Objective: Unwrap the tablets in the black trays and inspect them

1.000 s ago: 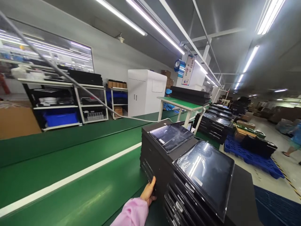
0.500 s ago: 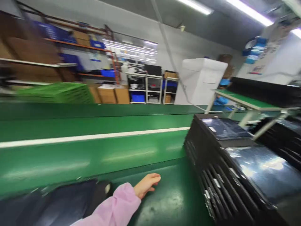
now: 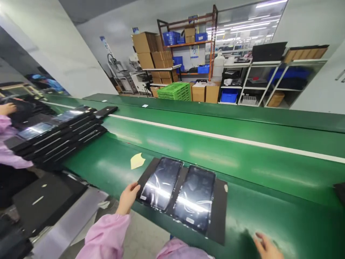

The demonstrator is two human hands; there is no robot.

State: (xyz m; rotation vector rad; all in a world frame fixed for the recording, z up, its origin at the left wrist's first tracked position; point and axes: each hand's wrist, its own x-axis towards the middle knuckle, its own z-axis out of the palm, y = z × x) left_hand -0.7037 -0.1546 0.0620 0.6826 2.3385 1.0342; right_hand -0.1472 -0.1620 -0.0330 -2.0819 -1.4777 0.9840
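Note:
A black tray (image 3: 219,212) lies on the near strip of the green conveyor (image 3: 242,158), holding two glossy dark screens, one on the left (image 3: 161,183) and one on the right (image 3: 195,198). My left hand (image 3: 128,197) in a pink sleeve touches the tray's left near corner, fingers on its edge. At the bottom right, my right hand (image 3: 265,246) rests with spread fingers on the green surface, apart from the tray.
A yellow scrap (image 3: 137,160) lies left of the tray. Stacked black trays with screens (image 3: 61,138) sit at the left, beside another person's pink sleeve (image 3: 8,144). Shelves, cardboard boxes (image 3: 151,54) and green crates (image 3: 174,91) stand beyond the conveyor.
The view has swung left, away from the tall stack of black trays. My left hand has left that stack and now touches a flat tray with two screens; my right hand has come into view.

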